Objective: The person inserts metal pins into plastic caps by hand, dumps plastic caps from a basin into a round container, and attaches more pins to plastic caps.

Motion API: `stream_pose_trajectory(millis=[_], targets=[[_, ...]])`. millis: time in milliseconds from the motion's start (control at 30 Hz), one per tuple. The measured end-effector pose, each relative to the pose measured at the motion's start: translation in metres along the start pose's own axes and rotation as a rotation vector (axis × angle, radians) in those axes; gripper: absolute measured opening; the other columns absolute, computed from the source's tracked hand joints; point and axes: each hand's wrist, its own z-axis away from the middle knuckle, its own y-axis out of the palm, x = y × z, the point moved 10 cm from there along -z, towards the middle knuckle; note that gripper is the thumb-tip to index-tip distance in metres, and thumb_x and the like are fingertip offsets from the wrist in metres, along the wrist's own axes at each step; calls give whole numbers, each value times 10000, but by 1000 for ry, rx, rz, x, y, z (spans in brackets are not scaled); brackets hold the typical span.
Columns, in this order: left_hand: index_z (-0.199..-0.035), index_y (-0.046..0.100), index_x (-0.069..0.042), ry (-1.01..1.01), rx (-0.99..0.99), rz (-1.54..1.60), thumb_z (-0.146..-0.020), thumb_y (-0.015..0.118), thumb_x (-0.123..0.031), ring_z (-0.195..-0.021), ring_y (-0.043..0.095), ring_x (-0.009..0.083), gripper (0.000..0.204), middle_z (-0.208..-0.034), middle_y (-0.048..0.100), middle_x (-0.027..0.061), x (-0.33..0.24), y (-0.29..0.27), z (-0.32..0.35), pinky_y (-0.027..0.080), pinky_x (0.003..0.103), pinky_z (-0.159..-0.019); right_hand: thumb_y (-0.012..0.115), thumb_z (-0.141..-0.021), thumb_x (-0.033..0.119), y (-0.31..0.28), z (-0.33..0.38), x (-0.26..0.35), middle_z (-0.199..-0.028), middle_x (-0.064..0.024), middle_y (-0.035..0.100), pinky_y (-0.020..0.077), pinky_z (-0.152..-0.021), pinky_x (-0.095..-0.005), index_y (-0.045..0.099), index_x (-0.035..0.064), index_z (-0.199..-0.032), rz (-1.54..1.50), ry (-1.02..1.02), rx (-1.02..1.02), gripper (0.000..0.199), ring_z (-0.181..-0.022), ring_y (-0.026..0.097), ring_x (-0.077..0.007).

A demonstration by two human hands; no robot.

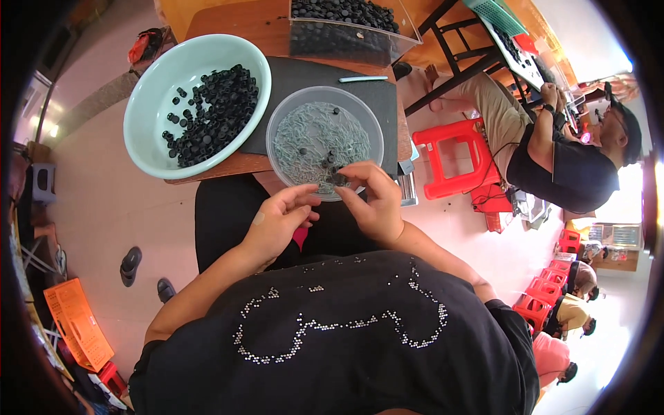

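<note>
The clear bin (346, 31) at the upper frame is cut off by the top edge; the small black part (339, 178) under the right hand's fingertips (360, 181) is too small to make out.

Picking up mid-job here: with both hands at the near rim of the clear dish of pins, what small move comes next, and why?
Probably bring the left hand up to the small black cap pinched in the right hand. Both hover at the near rim of the clear dish of grey pins, the left fingertips nearly closed as if holding one, though that is too small to confirm.
</note>
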Motion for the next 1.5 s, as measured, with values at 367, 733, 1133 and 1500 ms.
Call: stream_pose_trajectory(millis=[367, 733, 1133, 1500], targets=[[-1191, 544, 2, -25, -33, -27, -913, 479, -57, -886, 588, 118, 292, -1050, 619, 80, 15, -18, -2, 472, 248, -769, 682, -779, 98, -65, -171, -31, -821, -77, 646, 475, -598, -252, 639, -23, -1005, -448, 192, -330, 261, -642, 584, -140], [-1168, 567, 15, 11, -69, -74, -911, 480, -75, -839, 579, 102, 285, -1008, 625, 75, 7, -35, -13, 477, 238, -749, 629, -831, 52, 24, -73, -122, -713, -18, 626, 412, -536, -204, 651, -23, -896, -130, 460, 33, 102, -612, 536, -51], [-1093, 626, -3, -6, -155, -124, -904, 470, -53, -771, 576, 94, 250, -882, 635, 49, 28, -53, -24, 478, 225, -712, 640, -771, 47, 59, -75, -71, -825, -131, 644, 499, -650, -341, 652, 23, -944, 375, -47, 238, 176, -733, 622, -248], [-1112, 609, 6, 59, -182, -46, -910, 473, -48, -786, 579, 97, 249, -942, 628, 60, 18, -54, -23, 478, 230, -722, 660, -734, 6, 58, -64, -72, -821, -159, 603, 499, -653, -369, 631, 23, -981, 464, -107, 247, 250, -718, 606, -301]])
